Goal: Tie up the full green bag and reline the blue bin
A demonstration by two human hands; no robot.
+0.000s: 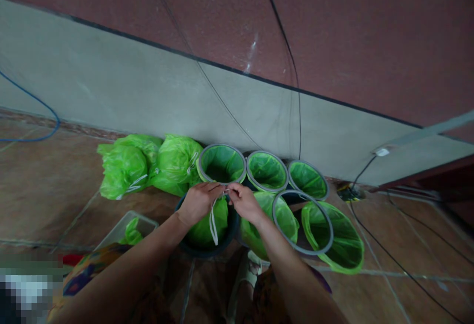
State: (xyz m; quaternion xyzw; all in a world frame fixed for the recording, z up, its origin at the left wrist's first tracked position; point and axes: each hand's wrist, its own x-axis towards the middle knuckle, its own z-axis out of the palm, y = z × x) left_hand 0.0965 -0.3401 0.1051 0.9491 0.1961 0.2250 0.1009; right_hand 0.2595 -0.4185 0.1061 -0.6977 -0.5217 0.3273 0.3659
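My left hand [200, 201] and my right hand [243, 200] meet over a dark bin, both closed on the white drawstring [213, 225] of a green trash bag [207, 232]. A loop of the drawstring hangs down over the bag, which sits inside the dark bin [202, 253]. The exact pinch of the fingertips is partly hidden. Just beyond my hands stands a lined bin [222, 146] with a grey rim. To the right of my right hand is another green bag [255, 240], partly behind my forearm.
Two tied green bags [124, 166] rest against the wall at left. More grey-rimmed lined bins [267, 152] stand along the wall. A loose grey ring [331, 225] lies by an open green-lined bin [346, 245]. A clear plastic tub [126, 222] is at left; a black cable [392, 260] crosses the floor.
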